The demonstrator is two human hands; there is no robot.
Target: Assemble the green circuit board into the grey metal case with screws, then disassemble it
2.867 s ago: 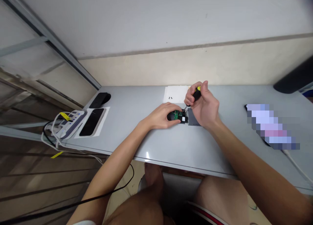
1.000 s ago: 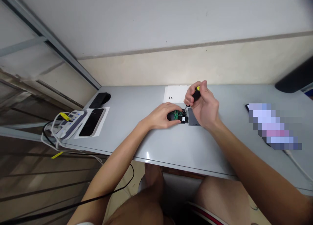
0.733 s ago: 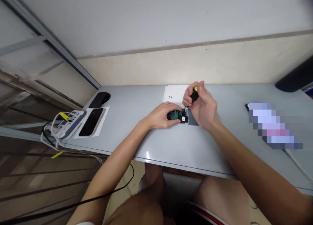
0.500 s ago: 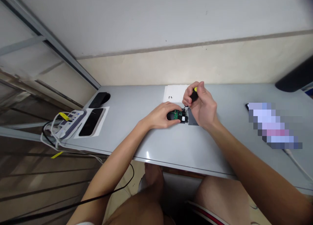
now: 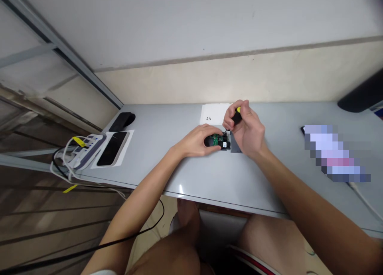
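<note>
While the head camera is looking down on the grey table, the left hand is holding a small opened device, which is lying flat between the two hands. Its thumb and fingers are standing apart and pinching the device from both sides — thumb on the near edge, fingertips on the far edge. The right hand is gripping a screwdriver; its fingers are curling close together around the black handle, and the thumb is pointing up beside the yellow end. The thin shaft is slanting down to the device, but what the tip is touching is too small to tell. Just beside the device, a grey cover is lying, partly hidden by the right hand. Behind, a few small dark pieces are resting on a white sheet.

The device is looking light and stiff, and its bare green circuit board is probably fragile — so the outer edges are offering the safest hold.
</note>
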